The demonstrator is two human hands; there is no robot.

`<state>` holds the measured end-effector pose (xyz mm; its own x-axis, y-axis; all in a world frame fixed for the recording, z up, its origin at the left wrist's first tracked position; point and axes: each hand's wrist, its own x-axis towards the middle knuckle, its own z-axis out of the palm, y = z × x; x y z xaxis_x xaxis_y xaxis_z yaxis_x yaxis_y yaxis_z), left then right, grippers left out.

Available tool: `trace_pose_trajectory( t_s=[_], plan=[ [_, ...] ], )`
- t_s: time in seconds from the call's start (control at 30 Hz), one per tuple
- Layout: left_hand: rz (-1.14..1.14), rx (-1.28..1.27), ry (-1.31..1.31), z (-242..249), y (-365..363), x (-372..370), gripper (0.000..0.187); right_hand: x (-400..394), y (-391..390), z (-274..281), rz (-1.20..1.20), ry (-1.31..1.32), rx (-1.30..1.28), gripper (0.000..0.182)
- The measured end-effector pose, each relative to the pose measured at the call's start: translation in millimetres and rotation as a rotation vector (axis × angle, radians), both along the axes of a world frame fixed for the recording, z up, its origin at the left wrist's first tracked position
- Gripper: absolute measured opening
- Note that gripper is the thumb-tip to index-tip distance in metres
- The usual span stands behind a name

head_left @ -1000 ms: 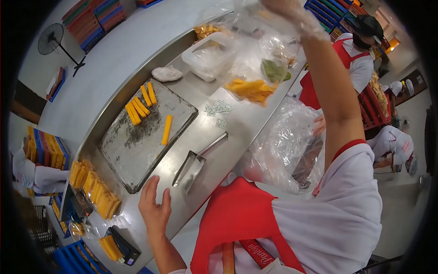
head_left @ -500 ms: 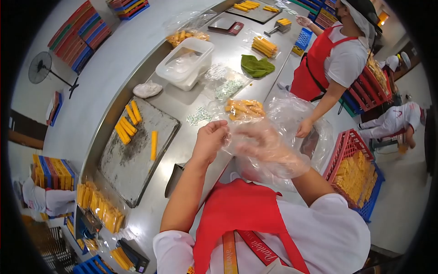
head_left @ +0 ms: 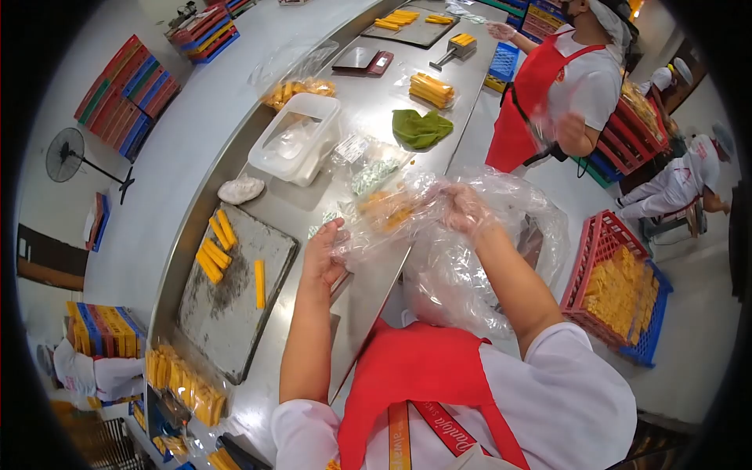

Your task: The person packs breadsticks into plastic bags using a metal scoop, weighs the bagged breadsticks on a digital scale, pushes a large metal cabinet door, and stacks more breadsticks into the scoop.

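Note:
A clear plastic bag [head_left: 415, 193] is stretched between my two hands over the table edge. My left hand [head_left: 323, 252], bare, pinches its near left side. On its right side, my right hand [head_left: 468, 210], in a clear plastic glove, closes on the gathered plastic. Yellow sticks [head_left: 384, 205] show through the film; I cannot tell whether they lie inside the bag or behind it. Just beyond are small white-and-green packets [head_left: 374, 177] in clear plastic. A large loose plastic sheet or bag [head_left: 470, 274] hangs at the table edge below my right hand.
On the steel table are a dark tray [head_left: 254, 333] with several yellow sticks, a white tub [head_left: 270, 157], a green cloth [head_left: 421, 129] and a scale [head_left: 364, 61]. A co-worker in a red apron [head_left: 521, 102] stands at right. A red crate [head_left: 576, 270] stands on the floor.
My hands have moved apart, my left hand down and left, my right hand up. The plastic bag is now spread between them. The co-worker's near hand has risen from the table side.

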<state>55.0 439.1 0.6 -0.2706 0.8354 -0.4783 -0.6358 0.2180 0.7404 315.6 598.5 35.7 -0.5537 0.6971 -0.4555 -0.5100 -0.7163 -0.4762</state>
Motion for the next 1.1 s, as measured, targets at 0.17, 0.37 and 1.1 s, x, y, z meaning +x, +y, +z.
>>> trace_pose_trajectory(
  t_s=[0.17,0.37,1.1],
  plan=[
    [0.228,0.001,0.31,17.0,3.7,-18.5,0.028,-11.2,11.0,-46.1,0.104,0.089,-0.126,0.01],
    [-0.129,0.477,1.734,110.5,5.3,79.1,0.023,-30.2,0.8,-43.5,0.13,0.009,-0.151,0.013],
    [0.037,0.421,1.602,48.4,11.3,46.9,0.038,-19.0,7.5,-40.6,0.078,-0.291,-0.179,0.042]
  ],
)
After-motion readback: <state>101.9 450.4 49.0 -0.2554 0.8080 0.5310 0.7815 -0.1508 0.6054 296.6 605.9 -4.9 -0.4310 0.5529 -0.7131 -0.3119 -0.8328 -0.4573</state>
